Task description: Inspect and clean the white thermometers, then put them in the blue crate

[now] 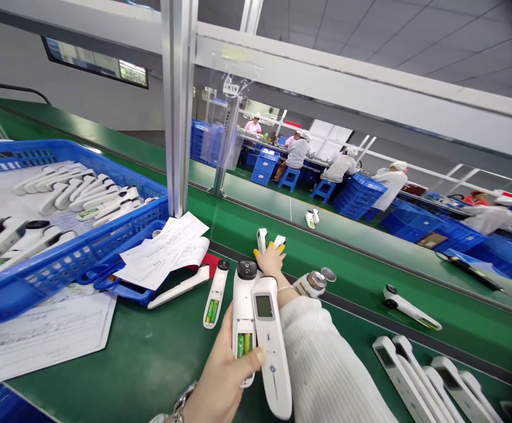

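My left hand (232, 370) is closed around two white infrared thermometers. One thermometer (243, 305) has its battery bay uncovered, with green batteries inside; the other thermometer (273, 358) shows its grey screen and buttons. My right hand (271, 261) reaches forward to the green belt, its fingers spread and tipped with yellow finger cots. Around those fingers are a white thermometer (262, 239) and another white piece (279, 240), partly hidden; whether they touch is unclear. Just left of my left hand lies a thermometer with batteries exposed (215, 296), beside another thermometer on its side (179, 288).
A blue basket (150, 214) full of thermometers stands at left, near paper sheets (163, 249). A metal container with an open lid (315, 282) sits by my right wrist. Several thermometers (414, 376) lie at right. A metal post (178, 111) rises ahead; people work beyond.
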`<state>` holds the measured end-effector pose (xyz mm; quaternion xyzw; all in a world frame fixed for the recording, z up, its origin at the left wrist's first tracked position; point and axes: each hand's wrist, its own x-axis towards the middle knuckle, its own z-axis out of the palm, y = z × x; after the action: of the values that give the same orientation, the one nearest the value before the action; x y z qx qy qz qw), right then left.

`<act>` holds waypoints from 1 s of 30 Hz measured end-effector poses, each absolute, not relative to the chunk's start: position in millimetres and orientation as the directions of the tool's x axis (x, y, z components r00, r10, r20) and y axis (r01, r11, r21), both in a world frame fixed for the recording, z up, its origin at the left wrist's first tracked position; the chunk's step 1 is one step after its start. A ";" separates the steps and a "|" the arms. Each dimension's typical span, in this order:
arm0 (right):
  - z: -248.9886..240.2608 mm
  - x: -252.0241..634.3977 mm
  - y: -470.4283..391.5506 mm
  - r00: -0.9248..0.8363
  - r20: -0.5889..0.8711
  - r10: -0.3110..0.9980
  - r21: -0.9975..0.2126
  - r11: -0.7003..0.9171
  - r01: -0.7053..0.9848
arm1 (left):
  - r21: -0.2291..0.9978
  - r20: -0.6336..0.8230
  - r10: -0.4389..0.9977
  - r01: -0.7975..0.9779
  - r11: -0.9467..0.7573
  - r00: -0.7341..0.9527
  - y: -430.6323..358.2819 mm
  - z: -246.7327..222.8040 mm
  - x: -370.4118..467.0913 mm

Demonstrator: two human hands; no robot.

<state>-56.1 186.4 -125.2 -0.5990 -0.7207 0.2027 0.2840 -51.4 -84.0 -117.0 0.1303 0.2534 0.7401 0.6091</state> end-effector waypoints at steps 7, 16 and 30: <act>-129.3 -61.8 193.3 -0.125 0.019 0.992 -0.599 0.111 0.793 | 0.502 -0.092 0.982 -0.859 -0.095 -0.162 -84.4 -119.6 -56.7; -105.1 -28.9 144.2 -0.354 0.072 0.933 -0.908 0.208 0.363 | 0.531 -0.104 0.986 -0.845 -0.058 -0.133 -82.4 -121.4 -50.6; -128.9 262.5 118.6 -0.050 0.465 0.884 -0.636 0.373 0.675 | 0.556 -0.237 0.971 -0.824 0.110 -0.031 -79.7 -120.1 -42.4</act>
<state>262.5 118.6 -128.9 -0.5459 -0.7138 0.1240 0.4208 -42.4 -79.7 -120.1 0.1255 0.2930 0.6553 0.6848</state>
